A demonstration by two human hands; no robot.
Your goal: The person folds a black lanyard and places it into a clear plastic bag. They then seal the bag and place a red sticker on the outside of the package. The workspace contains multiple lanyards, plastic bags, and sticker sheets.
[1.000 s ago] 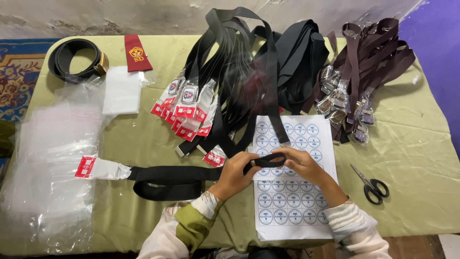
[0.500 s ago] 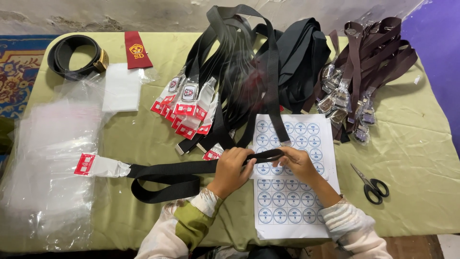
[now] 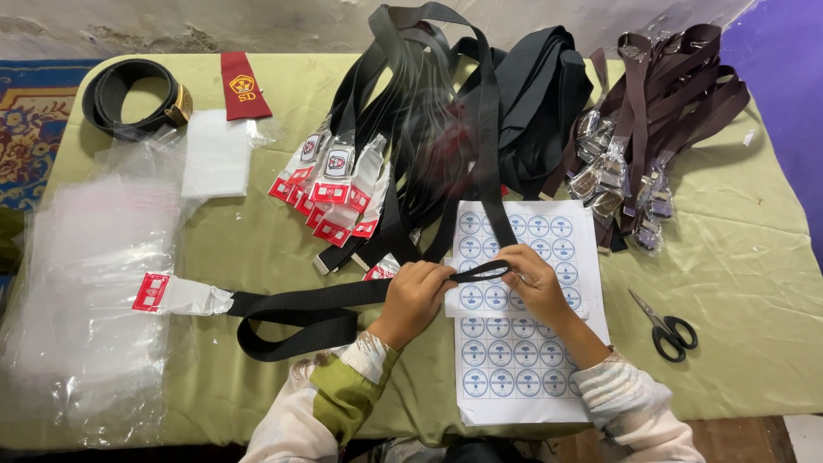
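table (image 3: 737, 283) draped in an olive-green cloth, set against a rough pale wall, with a patterned rug (image 3: 30, 129) at the far left edge and a purple surface at the right. item in hand: black webbing belt (image 3: 317, 300), lying folded across the near middle of the table, one end sleeved in a clear packet with a red label (image 3: 176, 293), the other end raised over the sticker sheet (image 3: 523, 343), a white sheet of round blue-and-white stickers in rows. left hand (image 3: 416, 296): fingers curled, pinching the belt's strap just left of the sheet's edge. right hand (image 3: 533, 279): fingers closed, pinching the same strap at its tip, above the sheet; the two hands sit near each other with a short stretch of strap between them. behind the hands: heap of black belts (image 3: 480, 111), several ends in clear packets with red labels (image 3: 330, 184). far right: bundle of dark brown belts (image 3: 660, 94) with bagged metal buckles (image 3: 613, 176). near right: black-handled scissors (image 3: 664, 326), lying apart from the sheet. far left: coiled black belt with brass buckle (image 3: 129, 99), a red cloth tab (image 3: 242, 86) just beside it, and a stack of empty clear plastic bags (image 3: 86, 291) spread down the left side.
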